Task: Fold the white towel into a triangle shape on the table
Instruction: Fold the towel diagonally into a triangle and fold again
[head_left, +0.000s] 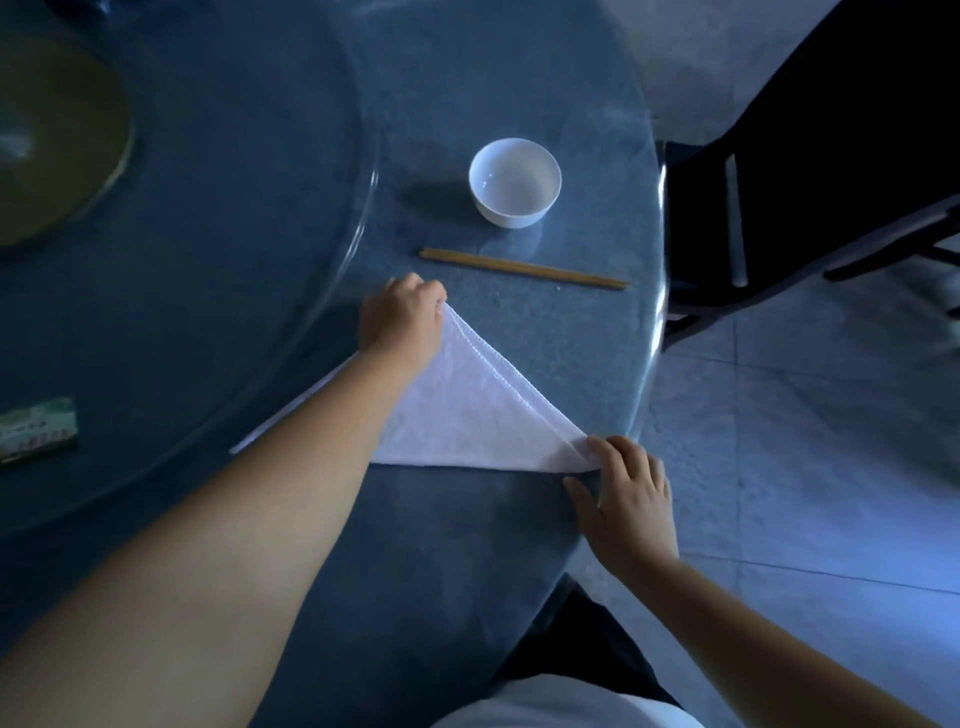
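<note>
The white towel (467, 415) lies as a triangle near the worktop (519, 338) edge; left hand (402, 314) pinches its far corner, right hand (626, 486) pinches its near-right corner.

Small packet (36, 428) (left edge of the table): printed marks present, too blurred to read.
Other surfaces: no legible text, numbers, brands or signs.

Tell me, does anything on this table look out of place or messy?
Nothing stands out. The white towel lies flat in a triangle, the left hand and right hand each pinching a corner. The white bowl stands upright and empty; the chopsticks lie neatly paired.
</note>
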